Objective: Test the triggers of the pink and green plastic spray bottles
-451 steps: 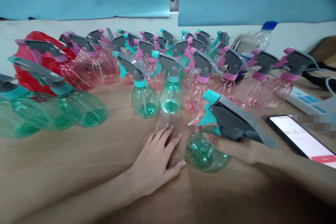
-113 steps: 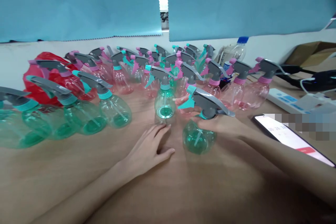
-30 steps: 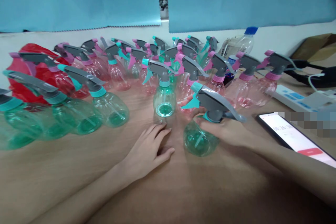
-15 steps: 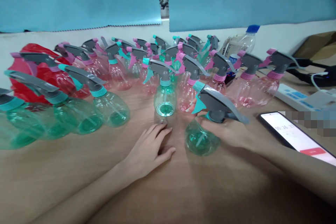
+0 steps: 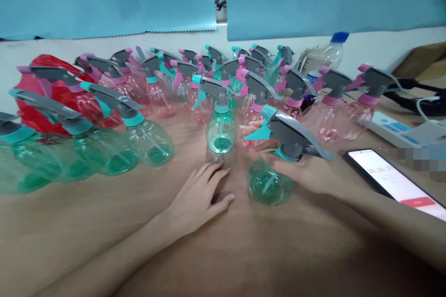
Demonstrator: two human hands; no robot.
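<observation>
Brown tbl [image 5: 296,246], blue blinds [image 5: 104,0] behind, R hand [image 5: 308,175] round green btl [image 5: 268,185].

Clear plastic is catching glossy highlights.
The held spray bottle [image 5: 270,182] is showing smooth, translucent plastic; the tabletop [image 5: 135,199] is looking like satiny wood.

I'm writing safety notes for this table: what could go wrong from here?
The spray bottle in the right hand might knock the pink bottle close behind it. The left hand could nudge the green bottle standing just beyond it. The phone lying beside the right forearm might get bumped.
</observation>
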